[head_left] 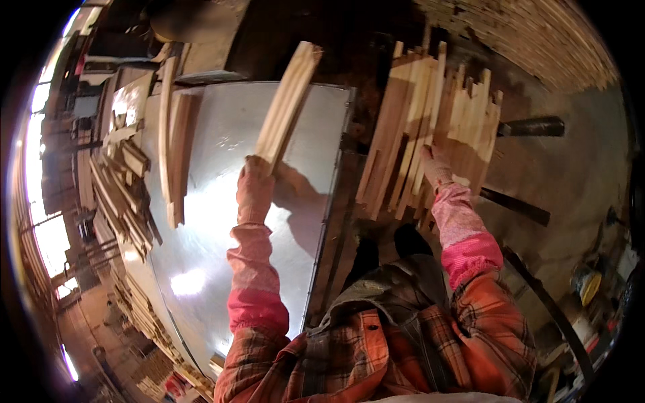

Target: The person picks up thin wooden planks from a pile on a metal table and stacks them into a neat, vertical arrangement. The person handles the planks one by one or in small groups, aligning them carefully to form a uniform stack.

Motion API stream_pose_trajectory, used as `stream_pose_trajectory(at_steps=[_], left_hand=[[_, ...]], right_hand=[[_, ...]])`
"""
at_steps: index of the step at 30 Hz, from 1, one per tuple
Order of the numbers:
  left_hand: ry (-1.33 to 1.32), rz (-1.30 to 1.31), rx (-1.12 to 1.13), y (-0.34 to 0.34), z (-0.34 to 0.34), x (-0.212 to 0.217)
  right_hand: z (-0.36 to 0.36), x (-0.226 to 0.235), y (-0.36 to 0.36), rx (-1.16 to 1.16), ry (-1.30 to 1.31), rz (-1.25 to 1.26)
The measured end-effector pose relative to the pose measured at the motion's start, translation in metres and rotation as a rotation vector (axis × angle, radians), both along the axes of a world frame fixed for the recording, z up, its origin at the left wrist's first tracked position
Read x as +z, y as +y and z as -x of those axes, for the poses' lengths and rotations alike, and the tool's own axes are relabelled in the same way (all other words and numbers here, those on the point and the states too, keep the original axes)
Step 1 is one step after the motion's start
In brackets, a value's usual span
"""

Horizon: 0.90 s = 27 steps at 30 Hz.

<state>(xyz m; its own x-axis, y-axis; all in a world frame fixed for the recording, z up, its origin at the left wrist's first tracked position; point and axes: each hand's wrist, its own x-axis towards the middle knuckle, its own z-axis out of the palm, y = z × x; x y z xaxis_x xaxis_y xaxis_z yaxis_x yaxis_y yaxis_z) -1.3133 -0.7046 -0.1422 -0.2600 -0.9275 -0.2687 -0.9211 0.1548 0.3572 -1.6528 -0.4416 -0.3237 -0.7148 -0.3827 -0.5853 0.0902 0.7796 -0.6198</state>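
Two gloved hands are at work. Left hand (254,190) is clenched around the lower end of a bundle of slats (287,104), which rises up and to the right from the fist, tilted, above a metal table (222,235). Right hand (435,164) reaches into a stack of slats (430,127) leaning beyond it; its fingers rest on the wood, but whether they grip a piece cannot be told. Left of the left hand, two long boards (173,148) lie on the table, with more offcuts (124,188) farther left.
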Motion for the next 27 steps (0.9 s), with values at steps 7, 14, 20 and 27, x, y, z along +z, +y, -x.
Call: stream_pose_trajectory(at_steps=[7, 14, 20, 27], left_hand=[[-0.008, -0.087, 0.050, 0.020, 0.011, 0.033], [0.707, -0.250, 0.133, 0.138, 0.052, 0.047], [0.455, -0.015, -0.614, 0.180, 0.070, 0.033], [0.081, 0.290, -0.428, 0.119, 0.017, -0.028]], right_hand=[[-0.002, 0.041, -0.001, 0.178, 0.042, -0.090], [-0.114, 0.172, 0.000, 0.185, -0.272, 0.703], [-0.110, 0.174, 0.017, -0.242, -0.284, 0.660], [-0.028, 0.077, 0.048, -0.188, 0.069, 0.019]])
